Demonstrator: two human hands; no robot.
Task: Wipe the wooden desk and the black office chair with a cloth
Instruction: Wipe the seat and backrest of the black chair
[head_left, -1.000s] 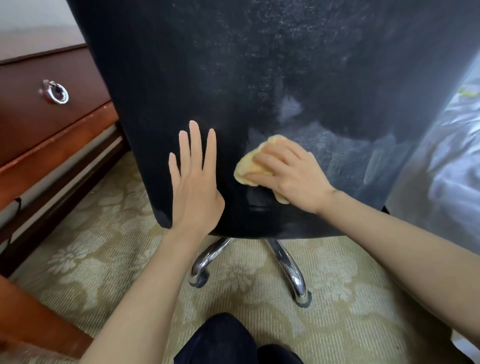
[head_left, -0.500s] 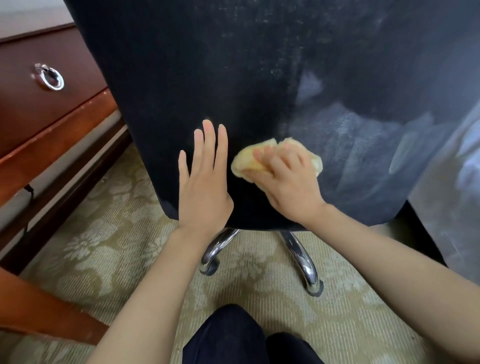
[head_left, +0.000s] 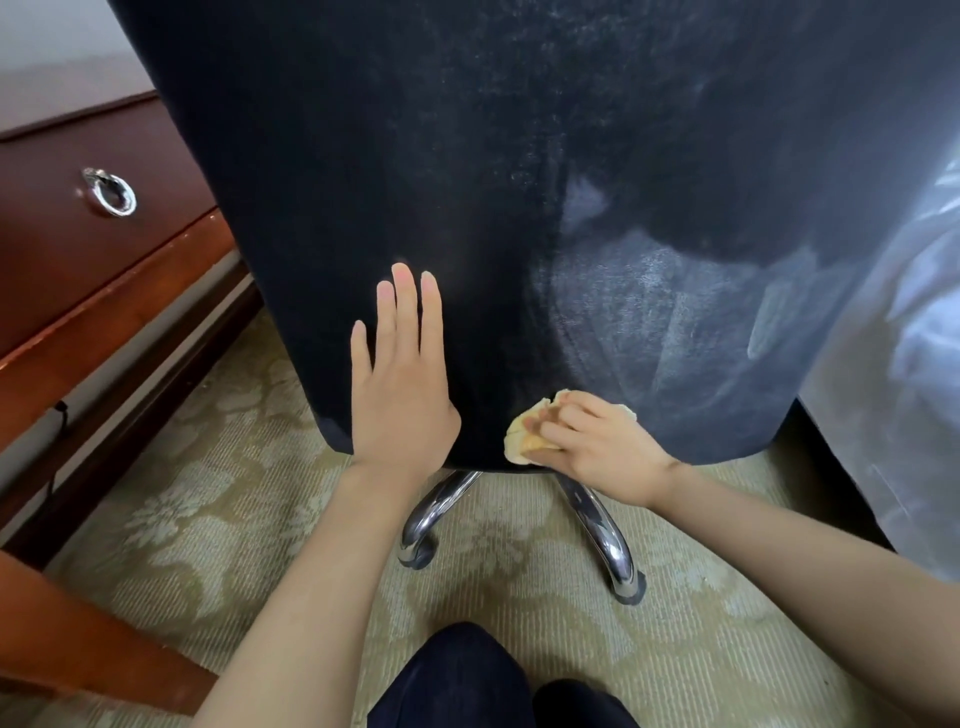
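The left hand (head_left: 400, 395) lies flat, fingers straight, on the black chair back (head_left: 467, 182), probably to keep it from swivelling. The right hand (head_left: 597, 441) clutches the yellow cloth (head_left: 522, 439) against the back's near bottom edge, wiping there; the wooden desk (head_left: 78, 260) stands left.

**Patterned carpet, pale wall, white fabric at the right**

The floor is a yellow-green carpet (head_left: 218, 499) with a pale floral pattern. A plain, light wall (head_left: 57, 47) fills the upper left corner. Along the right edge hangs or lies white, crumpled fabric (head_left: 904, 364), possibly bedding; the view is too partial to tell. Soft, even light shows, strongest at the right.
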